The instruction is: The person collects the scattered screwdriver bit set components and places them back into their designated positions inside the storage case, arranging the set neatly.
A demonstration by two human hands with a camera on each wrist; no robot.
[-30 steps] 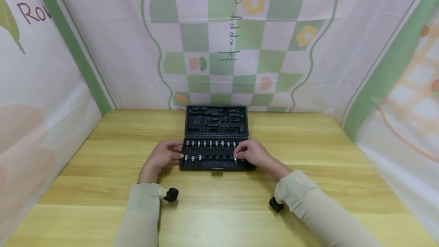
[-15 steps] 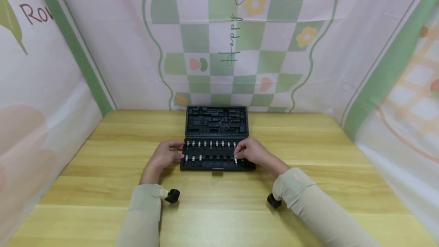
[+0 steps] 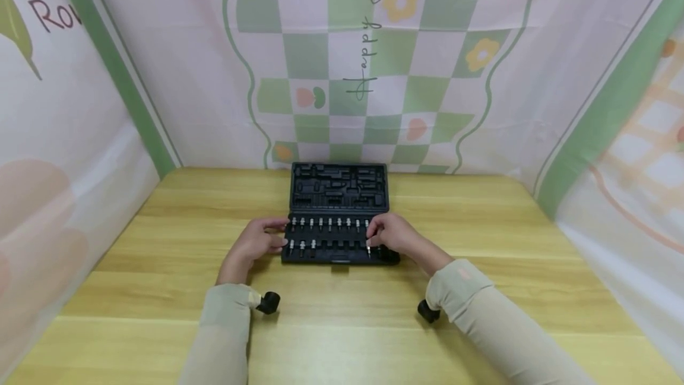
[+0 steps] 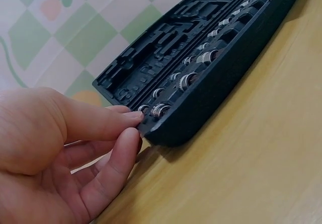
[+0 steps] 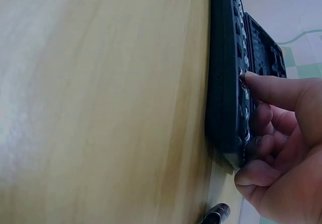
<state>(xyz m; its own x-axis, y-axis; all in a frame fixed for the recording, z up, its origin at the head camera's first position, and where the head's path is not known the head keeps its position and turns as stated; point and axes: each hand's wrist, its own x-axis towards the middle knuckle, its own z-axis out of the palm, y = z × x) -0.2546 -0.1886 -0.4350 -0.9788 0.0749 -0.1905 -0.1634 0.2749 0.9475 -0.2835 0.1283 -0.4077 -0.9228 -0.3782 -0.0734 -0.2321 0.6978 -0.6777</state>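
Note:
A black moulded case (image 3: 342, 260) lies open on the table, with silver-and-dark bit sockets (image 3: 302, 246) in two rows. In the head view, my left hand (image 3: 256, 239) holds the case's left end; the left wrist view has the thumb (image 4: 132, 117) at the corner, other fingers bent by the side. My right hand (image 3: 395, 234) is over the right part of the case, pinching a slim silver bit socket (image 3: 369, 248) at the front row. In the right wrist view, the thumb (image 5: 251, 78) presses near that socket, while the curled fingers hide part of the row.
The raised lid (image 3: 339, 188) stands behind the tray with moulded recesses. Vacant slots (image 3: 339, 245) run along the middle of the front row. A shiny dark cylindrical piece (image 5: 216, 214) lies beside the case's right end. A patterned cloth (image 3: 304, 58) hangs behind the wooden table (image 3: 342, 337).
Both hands stay almost in place. The right hand keeps pinching the slim bit socket over the front row, with only slight finger movement; the head view shifts a little.

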